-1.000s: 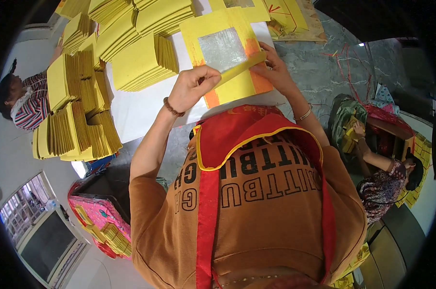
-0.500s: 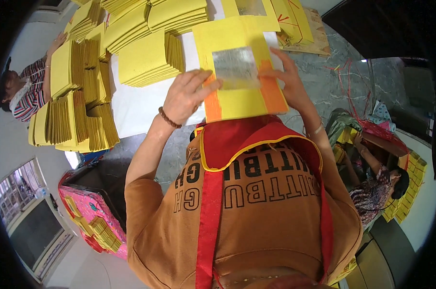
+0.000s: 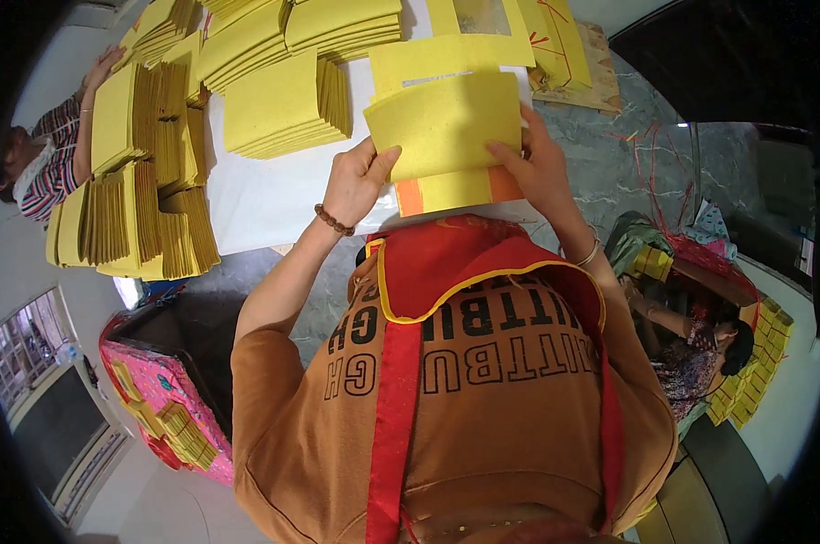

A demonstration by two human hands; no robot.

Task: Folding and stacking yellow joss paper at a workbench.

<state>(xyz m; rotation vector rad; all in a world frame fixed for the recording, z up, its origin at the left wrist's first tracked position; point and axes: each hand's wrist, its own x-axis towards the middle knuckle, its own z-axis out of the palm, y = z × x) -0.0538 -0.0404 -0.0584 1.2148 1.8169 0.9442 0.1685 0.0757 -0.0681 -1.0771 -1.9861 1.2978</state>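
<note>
My left hand (image 3: pixel 363 179) and my right hand (image 3: pixel 538 156) grip opposite side edges of a curved piece of yellow paper (image 3: pixel 446 127), thumbs on its upper face. It is held over the near end of the table. Below its near edge shows a yellow strip with orange bands (image 3: pixel 411 197). Another yellow sheet (image 3: pixel 432 56) lies beyond it, with a sliver of silver patch showing. Whether the held paper is a folded part of the banded one or separate, I cannot tell. A fanned stack of folded yellow paper (image 3: pixel 278 107) lies to the left.
More yellow stacks (image 3: pixel 124 118) crowd the left and far side of the white-covered table (image 3: pixel 256 199). A tied yellow bundle (image 3: pixel 555 45) sits on a wooden board at the far right. One person (image 3: pixel 52 177) is at the left; another (image 3: pixel 700 349) handles yellow packs at the right.
The silver patch, broadly visible before, is now mostly covered by plain yellow paper. My hands have gone from lying on the sheet to gripping paper at both sides.
</note>
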